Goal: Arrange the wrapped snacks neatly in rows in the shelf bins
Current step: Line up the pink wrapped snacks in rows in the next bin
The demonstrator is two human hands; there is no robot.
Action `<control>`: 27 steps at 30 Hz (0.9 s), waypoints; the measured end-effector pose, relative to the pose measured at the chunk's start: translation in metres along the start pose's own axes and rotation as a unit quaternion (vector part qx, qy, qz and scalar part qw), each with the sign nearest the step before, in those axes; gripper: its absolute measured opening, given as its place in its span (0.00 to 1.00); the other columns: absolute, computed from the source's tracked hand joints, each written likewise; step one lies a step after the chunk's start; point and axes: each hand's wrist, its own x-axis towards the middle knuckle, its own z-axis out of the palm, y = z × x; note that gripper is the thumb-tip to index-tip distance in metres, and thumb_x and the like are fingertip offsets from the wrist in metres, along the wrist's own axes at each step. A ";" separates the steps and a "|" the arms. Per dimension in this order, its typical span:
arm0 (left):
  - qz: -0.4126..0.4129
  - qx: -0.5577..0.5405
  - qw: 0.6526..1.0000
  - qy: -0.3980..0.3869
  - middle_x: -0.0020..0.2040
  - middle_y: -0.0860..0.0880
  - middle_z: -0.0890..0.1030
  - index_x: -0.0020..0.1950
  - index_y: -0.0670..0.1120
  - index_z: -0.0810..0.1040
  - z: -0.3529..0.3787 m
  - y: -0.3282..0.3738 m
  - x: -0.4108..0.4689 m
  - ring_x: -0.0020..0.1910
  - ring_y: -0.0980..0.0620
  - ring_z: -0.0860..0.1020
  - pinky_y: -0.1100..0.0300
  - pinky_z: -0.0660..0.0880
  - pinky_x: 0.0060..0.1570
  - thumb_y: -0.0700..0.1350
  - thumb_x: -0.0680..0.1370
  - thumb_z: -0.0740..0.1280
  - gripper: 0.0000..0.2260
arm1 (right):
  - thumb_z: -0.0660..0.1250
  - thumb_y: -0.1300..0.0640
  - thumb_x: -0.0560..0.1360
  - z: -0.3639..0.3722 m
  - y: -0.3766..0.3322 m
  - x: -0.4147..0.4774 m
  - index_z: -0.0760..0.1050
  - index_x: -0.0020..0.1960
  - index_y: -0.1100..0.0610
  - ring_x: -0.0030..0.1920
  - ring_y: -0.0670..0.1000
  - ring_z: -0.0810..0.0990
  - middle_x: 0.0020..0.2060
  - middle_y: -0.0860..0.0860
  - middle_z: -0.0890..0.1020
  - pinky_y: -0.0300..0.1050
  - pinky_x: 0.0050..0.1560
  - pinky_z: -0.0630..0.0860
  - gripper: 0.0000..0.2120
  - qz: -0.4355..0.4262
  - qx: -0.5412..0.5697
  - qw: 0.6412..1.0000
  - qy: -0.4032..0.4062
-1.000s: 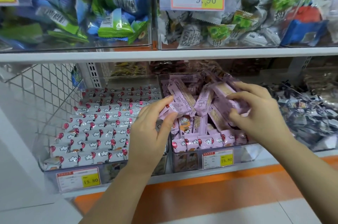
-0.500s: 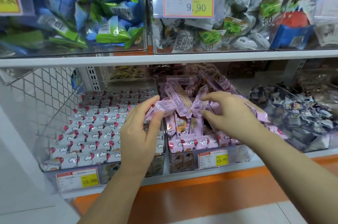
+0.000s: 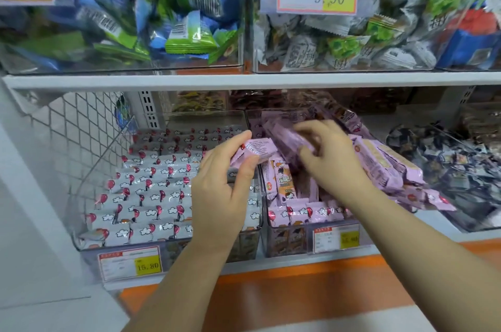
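A purple snack (image 3: 256,149) is pinched between the thumb and fingers of the left hand (image 3: 221,190), above the wall between two clear bins. A second purple snack (image 3: 288,139), blurred, is gripped by the curled fingers of the right hand (image 3: 334,162) over the middle bin (image 3: 287,241). In that bin loose purple snacks (image 3: 385,166) are heaped, and a front row (image 3: 306,213) is laid at six o'clock. At nine o'clock the left bin (image 3: 89,255) is filled with white snacks (image 3: 151,197) in tidy rows. At three o'clock dark sweets (image 3: 461,169) are piled in a third bin (image 3: 477,223).

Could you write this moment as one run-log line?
left grip: pinches pink snack | right grip: holds second pink pack | middle bin: jumbled | left bin: neat rows
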 end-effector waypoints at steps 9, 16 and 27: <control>0.019 0.006 1.000 -0.014 0.55 0.62 0.75 0.62 0.46 0.76 0.006 0.007 -0.007 0.53 0.64 0.74 0.75 0.68 0.53 0.48 0.79 0.61 0.14 | 0.68 0.58 0.72 -0.058 0.036 -0.013 0.79 0.56 0.54 0.52 0.63 0.75 0.53 0.57 0.78 0.54 0.53 0.70 0.13 0.043 -0.248 0.968 0.017; 0.023 0.005 1.000 -0.008 0.56 0.64 0.74 0.62 0.49 0.75 0.005 0.006 -0.008 0.56 0.73 0.71 0.75 0.68 0.55 0.54 0.80 0.60 0.15 | 0.66 0.52 0.74 -0.055 0.027 -0.016 0.79 0.57 0.48 0.57 0.58 0.73 0.56 0.50 0.78 0.53 0.63 0.62 0.13 0.019 -0.274 0.961 -0.020; 0.004 -0.008 1.000 -0.006 0.57 0.68 0.72 0.62 0.54 0.73 0.003 0.000 -0.002 0.56 0.70 0.73 0.72 0.70 0.55 0.57 0.79 0.57 0.15 | 0.67 0.50 0.73 -0.045 0.025 -0.016 0.76 0.61 0.46 0.61 0.50 0.74 0.61 0.45 0.74 0.52 0.69 0.56 0.16 0.035 -0.248 0.964 -0.086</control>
